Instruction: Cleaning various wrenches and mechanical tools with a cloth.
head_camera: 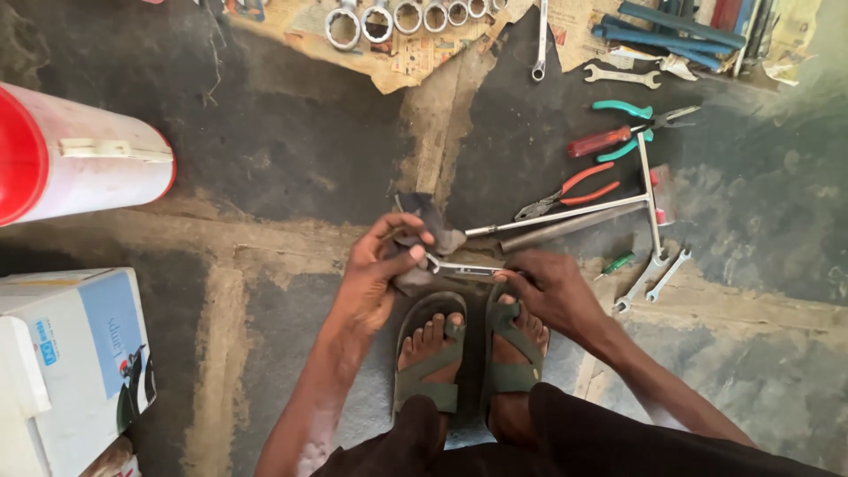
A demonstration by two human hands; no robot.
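At the frame's centre, the left hand is pinching a grey rag, seemingly around a spanner; the right hand is gripping its other end.

Small steel spanner, level, rag-wrapped end

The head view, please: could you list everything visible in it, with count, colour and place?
Wrench: one, silver, held between both hands above the feet.
Rag: one, dark grey, in the left hand.
Sockets: a row, silver, on paper at top centre.
Pliers: one pair, red handles, right of centre.
Teal-handled pliers: one pair, upper right.
Screwdriver: one, red handle, upper right.
T-bar wrench: one, silver, right of centre.
Container: one, white and red, lying at left.
Box: one, white and blue, lower left.
Sandals: two, green, on the feet.
Left hand: grip on rag and wrench.
Right hand: grip on wrench end.
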